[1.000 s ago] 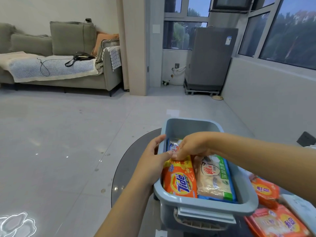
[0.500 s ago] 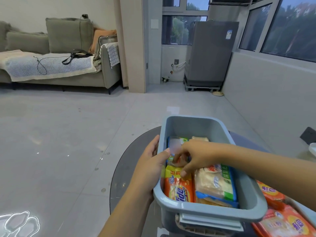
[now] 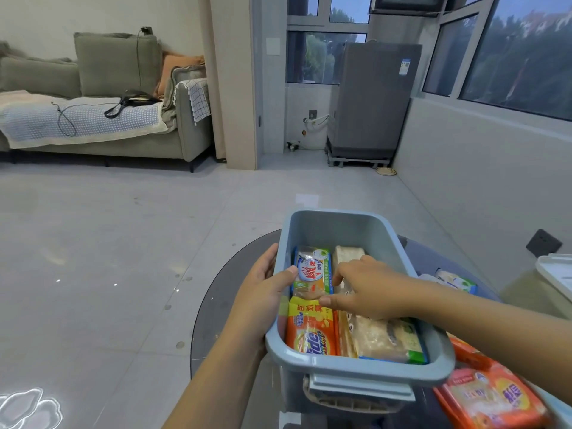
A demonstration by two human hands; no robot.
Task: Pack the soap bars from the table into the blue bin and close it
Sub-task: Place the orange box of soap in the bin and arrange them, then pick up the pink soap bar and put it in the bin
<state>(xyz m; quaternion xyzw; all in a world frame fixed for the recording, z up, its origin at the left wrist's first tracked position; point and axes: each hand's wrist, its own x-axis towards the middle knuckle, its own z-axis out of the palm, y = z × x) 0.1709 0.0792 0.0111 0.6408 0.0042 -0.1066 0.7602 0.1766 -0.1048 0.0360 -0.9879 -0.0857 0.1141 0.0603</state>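
Head view: blue bin stands lidless on the round glass table. Left hand grips the bin's left rim, thumb hooked inside. Right hand reaches into the bin, fingers and thumb pinching the blue-wrapped soap bar lying there. An orange Tide bar lies nearer in the bin; orange soap packs lie on the table right of the bin.

The bin stands on the desk with soap bars lying inside it. More soap bars lie on the desk to its right. The left hand holds the bin's left wall; the right hand reaches in over the bars.
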